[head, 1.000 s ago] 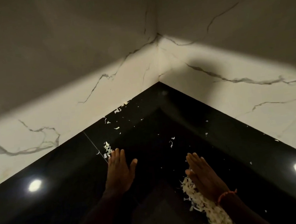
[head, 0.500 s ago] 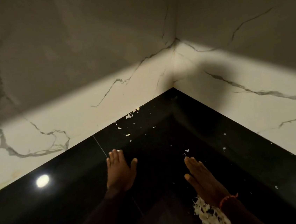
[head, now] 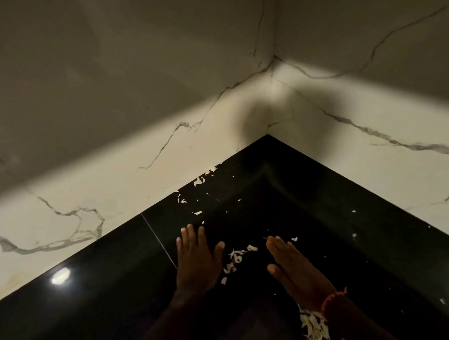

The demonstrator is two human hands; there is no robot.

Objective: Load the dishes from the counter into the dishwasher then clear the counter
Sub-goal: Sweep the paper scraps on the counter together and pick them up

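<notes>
Both flat, empty hands have slid toward the corner; left hand (head: 197,264) and right hand (head: 297,270) bracket light, flimsy scraps (head: 237,258) on the slick counter (head: 99,307), lower centre. Better swept than pinched.

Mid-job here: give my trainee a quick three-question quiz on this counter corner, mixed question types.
1. True or false: the left hand grips a plate.
2. The pale shredded food scraps between the hands lie on: A) glossy black stone counter B) white veined marble wall
3. What circles the wrist of the right hand?

Key: 1 false, it lies flat and open; 2 A; 3 a red thread wristband.
</notes>
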